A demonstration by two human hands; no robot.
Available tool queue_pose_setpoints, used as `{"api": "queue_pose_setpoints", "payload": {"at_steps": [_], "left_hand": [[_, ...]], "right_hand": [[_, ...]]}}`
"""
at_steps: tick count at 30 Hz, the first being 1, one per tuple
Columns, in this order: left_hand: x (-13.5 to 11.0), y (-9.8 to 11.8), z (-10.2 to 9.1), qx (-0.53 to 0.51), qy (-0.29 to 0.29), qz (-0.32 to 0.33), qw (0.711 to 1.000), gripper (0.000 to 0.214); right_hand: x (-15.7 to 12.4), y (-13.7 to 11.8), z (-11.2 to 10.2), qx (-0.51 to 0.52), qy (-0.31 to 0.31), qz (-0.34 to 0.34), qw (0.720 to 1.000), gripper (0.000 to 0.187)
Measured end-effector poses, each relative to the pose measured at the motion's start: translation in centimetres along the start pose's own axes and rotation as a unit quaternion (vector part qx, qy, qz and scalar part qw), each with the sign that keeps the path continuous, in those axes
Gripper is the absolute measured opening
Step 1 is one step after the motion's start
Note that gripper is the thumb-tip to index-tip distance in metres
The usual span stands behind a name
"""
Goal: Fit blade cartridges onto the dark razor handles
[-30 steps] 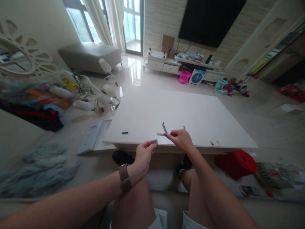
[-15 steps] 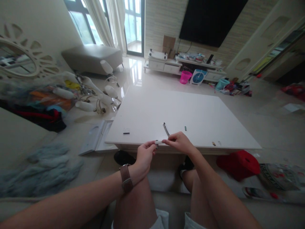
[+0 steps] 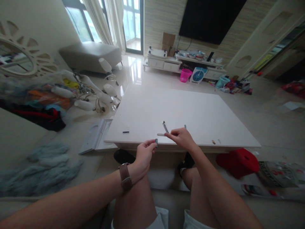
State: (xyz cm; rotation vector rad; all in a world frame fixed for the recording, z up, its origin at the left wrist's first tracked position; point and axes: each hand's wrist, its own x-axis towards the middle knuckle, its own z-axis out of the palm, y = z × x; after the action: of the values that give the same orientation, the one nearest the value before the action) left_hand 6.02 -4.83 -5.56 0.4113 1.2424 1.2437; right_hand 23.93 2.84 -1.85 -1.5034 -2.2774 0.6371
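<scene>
My left hand (image 3: 144,156), with a brown-strapped watch at the wrist, pinches a small flat rectangular piece (image 3: 156,143) with a dark edge and a greenish face, just in front of the table's near edge. In my right hand (image 3: 179,136) is a thin white stick (image 3: 161,134), pinched between thumb and fingers and pointing left. A slim dark-and-silver tool (image 3: 165,126) lies on the white table (image 3: 186,108), its near end beside or behind my right fingers. Past that hand a small green piece (image 3: 185,126) shows partly.
On the table's left lies a small clear-and-black piece (image 3: 125,130); a small brown piece (image 3: 213,142) lies right. An open white box (image 3: 95,136) is on the floor at left. A red cap-like item (image 3: 240,163) sits right of my legs.
My right hand has drawn the white stick up and away from the small piece in my left hand, so the two are apart. My left hand has barely moved.
</scene>
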Motion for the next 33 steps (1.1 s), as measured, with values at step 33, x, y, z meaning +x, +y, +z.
{"api": "queue_pose_setpoints", "payload": {"at_steps": [33], "left_hand": [[-0.21,0.16,0.09,0.000,0.006,-0.002,1.000,0.030]], "right_hand": [[-0.29,-0.03,-0.44,0.004,-0.063,-0.032,0.997,0.061]]}}
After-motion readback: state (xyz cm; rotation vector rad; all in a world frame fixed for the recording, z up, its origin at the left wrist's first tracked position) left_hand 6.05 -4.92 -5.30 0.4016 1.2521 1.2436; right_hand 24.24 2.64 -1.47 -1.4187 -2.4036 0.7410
